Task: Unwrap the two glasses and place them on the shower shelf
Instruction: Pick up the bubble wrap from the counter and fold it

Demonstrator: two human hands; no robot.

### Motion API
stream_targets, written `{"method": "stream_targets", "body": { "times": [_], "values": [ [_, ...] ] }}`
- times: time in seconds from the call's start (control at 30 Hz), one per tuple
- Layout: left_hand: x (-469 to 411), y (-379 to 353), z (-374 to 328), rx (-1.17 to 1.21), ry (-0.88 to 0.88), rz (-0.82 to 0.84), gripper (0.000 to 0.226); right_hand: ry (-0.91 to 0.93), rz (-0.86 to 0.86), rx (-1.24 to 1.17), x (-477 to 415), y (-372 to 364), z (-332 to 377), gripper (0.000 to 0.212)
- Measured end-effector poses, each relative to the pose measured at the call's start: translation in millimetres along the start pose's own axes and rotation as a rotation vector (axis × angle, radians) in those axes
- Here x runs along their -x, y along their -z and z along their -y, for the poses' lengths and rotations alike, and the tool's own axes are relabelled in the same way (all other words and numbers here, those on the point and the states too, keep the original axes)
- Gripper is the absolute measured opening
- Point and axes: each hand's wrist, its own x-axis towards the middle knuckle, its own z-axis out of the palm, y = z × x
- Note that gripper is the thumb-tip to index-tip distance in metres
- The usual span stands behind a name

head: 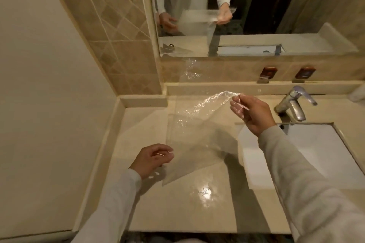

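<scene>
Mid-unwrapping, the left hand (152,159) and right hand (251,113) each pinched loose plastic wrap (197,134) above the desk (167,211); dropping it and fetching unseen glasses seemed next.

Beige stone countertop (177,213), glossy. Left hand (152,159) and right hand (252,112) pinch clear wrap (193,134) over it. White sink basin (316,154) sunk in, below-right of right pinch. Chrome faucet (294,104) stands just right of that pinch.

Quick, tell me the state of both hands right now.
Left hand: pinching the lower edge of the wrap.
Right hand: pinching the wrap's upper corner.
</scene>
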Motion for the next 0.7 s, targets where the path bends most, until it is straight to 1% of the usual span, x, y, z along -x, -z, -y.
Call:
{"method": "stream_targets", "body": {
  "times": [0.03,0.1,0.17,0.23,0.27,0.3,0.33,0.37,0.47,0.5,0.57,0.6,0.7],
  "values": [
    [1.1,-6.5,0.2,-0.013,-0.002,-0.035,0.007,-0.009,0.007,0.015,0.9,2.9,0.7,0.014],
    [6.3,-18.2,-2.0,0.048,0.011,-0.097,0.009,-0.002,0.014,0.056,4.2,11.3,5.2,0.015],
    [16.2,-22.0,-4.1,0.153,0.035,-0.08,0.014,0.01,0.022,0.111,7.8,19.7,13.4,0.01],
    [28.3,-21.1,-4.5,0.205,0.113,0.044,0.034,-0.016,0.057,0.127,14.7,24.8,19.9,0.008],
    [33.4,-22.2,-7.0,0.214,0.134,0.111,0.05,-0.036,0.09,0.14,19.6,26.5,21.8,0.01],
    [36.0,-24.8,-10.2,0.214,0.137,0.162,0.066,-0.061,0.125,0.162,25.0,28.3,21.5,0.014],
    [35.4,-28.9,-15.5,0.216,0.122,0.179,0.075,-0.086,0.156,0.184,32.1,29.0,20.3,0.019],
    [32.5,-34.8,-23.8,0.23,0.094,0.169,0.071,-0.106,0.178,0.2,37.9,29.2,17.9,0.023],
    [18.3,-58.1,-50.5,0.257,0.01,0.057,0.024,-0.136,0.228,0.221,61.4,39.3,12.1,0.036],
    [13.9,-63.5,-57.0,0.26,-0.007,0.015,0.016,-0.147,0.266,0.258,68.4,46.8,8.3,0.041],
    [6.2,-67.8,-64.4,0.282,-0.039,-0.016,0.014,-0.184,0.356,0.389,83.6,63.8,-3.6,0.049],
    [3.6,-67.9,-68.2,0.286,-0.047,-0.019,0.014,-0.201,0.394,0.458,91.8,72.8,-11.2,0.05],
    [-9.5,-56.5,-77.0,0.288,-0.073,-0.049,0.017,-0.21,0.443,0.626,117.3,93.5,-33.4,0.033]
  ]
}}
